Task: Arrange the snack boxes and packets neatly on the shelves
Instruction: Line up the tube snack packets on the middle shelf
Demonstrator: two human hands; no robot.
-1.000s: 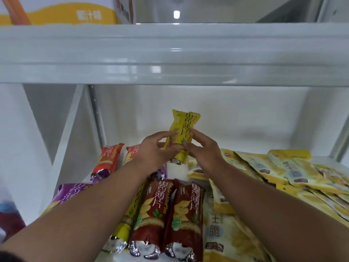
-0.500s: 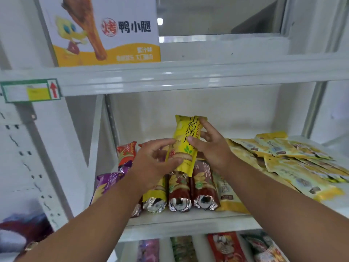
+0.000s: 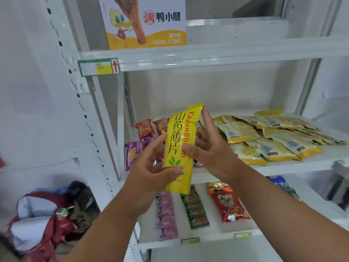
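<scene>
Now our left hand (image 3: 151, 167) and right hand (image 3: 205, 148) grip 1 yellow packet (image 3: 179, 148); loose fingers could drop it.

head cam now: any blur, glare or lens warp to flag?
Head view: the yellow packet is sharp, its print readable; both the left hand and right hand are crisp. Wide-angle warp bends the shelf post. The bags at lower left look soft. Light is flat, with only mild sheen on the packet.
</scene>
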